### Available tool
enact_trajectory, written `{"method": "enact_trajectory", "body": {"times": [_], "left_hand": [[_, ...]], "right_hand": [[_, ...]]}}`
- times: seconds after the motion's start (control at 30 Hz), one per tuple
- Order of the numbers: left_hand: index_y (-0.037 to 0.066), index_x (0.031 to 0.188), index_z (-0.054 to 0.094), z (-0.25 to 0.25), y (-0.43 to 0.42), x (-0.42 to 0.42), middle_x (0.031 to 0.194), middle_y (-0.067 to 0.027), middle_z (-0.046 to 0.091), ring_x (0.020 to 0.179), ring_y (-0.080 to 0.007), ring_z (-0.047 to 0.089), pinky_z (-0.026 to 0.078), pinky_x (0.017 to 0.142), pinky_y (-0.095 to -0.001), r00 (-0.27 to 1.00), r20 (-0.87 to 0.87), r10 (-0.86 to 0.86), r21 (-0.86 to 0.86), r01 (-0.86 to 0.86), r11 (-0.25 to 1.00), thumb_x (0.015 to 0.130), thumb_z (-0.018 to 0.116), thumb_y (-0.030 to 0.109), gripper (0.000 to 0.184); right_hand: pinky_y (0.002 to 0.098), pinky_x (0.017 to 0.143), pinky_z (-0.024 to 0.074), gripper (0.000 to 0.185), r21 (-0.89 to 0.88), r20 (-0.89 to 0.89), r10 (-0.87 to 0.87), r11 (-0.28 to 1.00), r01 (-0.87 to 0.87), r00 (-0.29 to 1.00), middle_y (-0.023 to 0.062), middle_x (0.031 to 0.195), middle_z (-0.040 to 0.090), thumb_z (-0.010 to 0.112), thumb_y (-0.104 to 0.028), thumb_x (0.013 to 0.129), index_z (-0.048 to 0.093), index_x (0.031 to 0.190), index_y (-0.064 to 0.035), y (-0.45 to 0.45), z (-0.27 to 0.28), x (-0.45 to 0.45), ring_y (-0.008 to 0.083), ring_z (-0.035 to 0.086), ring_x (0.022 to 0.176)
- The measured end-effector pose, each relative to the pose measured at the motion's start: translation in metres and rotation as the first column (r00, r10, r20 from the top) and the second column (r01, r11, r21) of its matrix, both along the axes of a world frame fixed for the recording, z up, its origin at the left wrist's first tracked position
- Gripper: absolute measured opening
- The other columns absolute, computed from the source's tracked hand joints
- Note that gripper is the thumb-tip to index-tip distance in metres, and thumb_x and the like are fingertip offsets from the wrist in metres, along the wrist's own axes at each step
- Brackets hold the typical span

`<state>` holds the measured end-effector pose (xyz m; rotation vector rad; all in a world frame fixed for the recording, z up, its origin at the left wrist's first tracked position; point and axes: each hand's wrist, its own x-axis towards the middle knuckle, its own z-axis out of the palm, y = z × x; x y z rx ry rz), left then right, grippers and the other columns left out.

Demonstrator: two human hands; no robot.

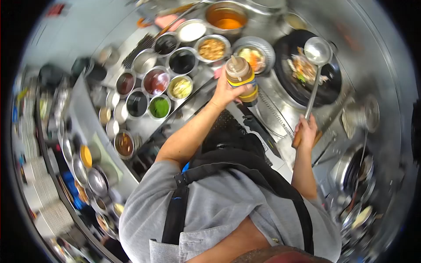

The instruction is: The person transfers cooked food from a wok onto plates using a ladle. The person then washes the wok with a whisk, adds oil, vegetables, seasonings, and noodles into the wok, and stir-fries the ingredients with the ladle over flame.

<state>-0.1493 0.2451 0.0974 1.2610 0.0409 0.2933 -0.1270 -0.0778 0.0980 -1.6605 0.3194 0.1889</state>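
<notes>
Left grip: one squeeze bottle [240, 72] is clasped in the left hand [228, 91], its nozzle pointing up toward the camera.
Right grip: one ladle [317, 51] is gripped by its wooden handle in the right hand [308, 130]; its bowl is held over the wok [290, 90].
Wok edges: the near-left rim is passed by the bottle with a gap in view; the food bowl [270, 48] is set just beside the left rim and partly covered by the bottle.
Open room: bare metal worktop [280, 115] is left between the two hands.
Tight side: the left is crowded by containers [155, 81], packed nearly rim to rim.
Counts: three dark-filled, two red and one green are seen among them; one pot of orange liquid [226, 8] is placed beyond.
</notes>
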Motion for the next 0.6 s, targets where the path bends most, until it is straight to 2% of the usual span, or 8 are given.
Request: {"method": "enact_trajectory", "body": {"times": [0.03, 0.1, 0.17, 0.23, 0.3, 0.43, 0.53, 0.6], "left_hand": [[0.005, 0.135, 0.031, -0.009, 0.016, -0.017, 0.125, -0.0101, 0.052, 0.113, -0.0192, 0.054, 0.043, 0.099, -0.0374, 0.992, 0.071, 0.103, 0.135, -0.112, 0.985, 0.067, 0.082, 0.011, 0.085], [0.005, 0.133, 0.033, 0.006, 0.048, -0.063, 0.125, -0.0098, 0.052, 0.114, -0.0196, 0.054, 0.042, 0.101, -0.0384, 0.993, 0.066, 0.093, 0.068, -0.097, 0.993, 0.066, 0.083, 0.010, 0.083], [0.004, 0.133, 0.035, -0.011, 0.083, -0.108, 0.124, -0.0099, 0.053, 0.115, -0.0202, 0.054, 0.041, 0.101, -0.0382, 0.964, 0.035, 0.263, 0.068, -0.265, 0.962, 0.067, 0.084, 0.011, 0.082], [0.003, 0.132, 0.035, -0.015, 0.122, -0.155, 0.122, -0.0110, 0.054, 0.114, -0.0210, 0.054, 0.042, 0.100, -0.0375, 0.897, 0.058, 0.439, 0.155, -0.443, 0.883, 0.066, 0.084, 0.013, 0.083], [0.003, 0.126, 0.038, -0.019, 0.163, -0.203, 0.119, -0.0113, 0.053, 0.110, -0.0212, 0.055, 0.042, 0.099, -0.0370, 0.814, 0.018, 0.580, 0.294, -0.559, 0.775, 0.064, 0.086, 0.016, 0.079], [0.001, 0.125, 0.041, -0.031, 0.219, -0.280, 0.117, -0.0134, 0.056, 0.107, -0.0245, 0.057, 0.044, 0.095, -0.0383, 0.500, -0.044, 0.865, 0.539, -0.717, 0.442, 0.065, 0.085, 0.020, 0.077], [0.000, 0.122, 0.041, -0.066, 0.255, -0.322, 0.114, -0.0134, 0.057, 0.104, -0.0225, 0.058, 0.044, 0.094, -0.0365, 0.444, -0.028, 0.895, 0.531, -0.752, 0.390, 0.065, 0.086, 0.020, 0.075], [-0.001, 0.124, 0.041, -0.083, 0.269, -0.337, 0.115, -0.0156, 0.057, 0.106, -0.0251, 0.058, 0.044, 0.094, -0.0370, 0.305, 0.016, 0.952, 0.688, -0.695, 0.211, 0.066, 0.086, 0.022, 0.076]], "right_hand": [[0.0258, 0.033, 0.0404, 0.050, 0.133, -0.004, 0.015, 0.991, -0.014, 1.000, 0.0038, 0.062, 0.052, 0.058, -0.006, 0.085, 0.044, 0.132, 0.0021, 0.017, 0.011, -0.008, 0.0120, 0.050, 0.042], [0.0262, 0.034, 0.0422, 0.047, 0.197, -0.009, 0.126, 0.973, -0.122, 0.992, 0.0045, 0.063, 0.052, 0.058, -0.003, 0.084, 0.045, 0.129, 0.0017, 0.041, 0.018, -0.019, 0.0126, 0.050, 0.041], [0.0248, 0.033, 0.0409, 0.033, 0.220, 0.035, 0.364, 0.906, -0.362, 0.931, 0.0037, 0.066, 0.052, 0.056, -0.005, 0.084, 0.052, 0.116, -0.0001, 0.073, 0.029, -0.032, 0.0115, 0.049, 0.040], [0.0246, 0.034, 0.0417, 0.057, 0.172, -0.061, 0.483, 0.867, -0.467, 0.873, 0.0044, 0.070, 0.055, 0.057, -0.003, 0.082, 0.042, 0.137, 0.0006, 0.116, 0.043, -0.047, 0.0111, 0.050, 0.041], [0.0245, 0.034, 0.0413, 0.058, 0.170, -0.049, 0.595, 0.797, -0.580, 0.802, 0.0040, 0.070, 0.055, 0.057, -0.001, 0.082, 0.043, 0.138, -0.0005, 0.158, 0.044, -0.056, 0.0108, 0.050, 0.041], [0.0234, 0.038, 0.0417, 0.062, -0.068, -0.071, 0.729, 0.677, -0.733, 0.681, 0.0037, 0.068, 0.057, 0.055, -0.001, 0.082, 0.039, 0.142, -0.0036, 0.216, 0.026, -0.064, 0.0102, 0.050, 0.042], [0.0287, 0.041, 0.0445, 0.064, -0.285, -0.130, 0.769, 0.575, -0.767, 0.626, 0.0057, 0.059, 0.056, 0.056, -0.003, 0.080, 0.040, 0.142, -0.0024, 0.235, 0.009, -0.067, 0.0129, 0.053, 0.043], [0.0297, 0.042, 0.0453, 0.064, -0.348, -0.148, 0.789, 0.523, -0.778, 0.597, 0.0071, 0.059, 0.057, 0.057, -0.004, 0.080, 0.040, 0.142, -0.0017, 0.243, 0.004, -0.069, 0.0136, 0.054, 0.044]]}}
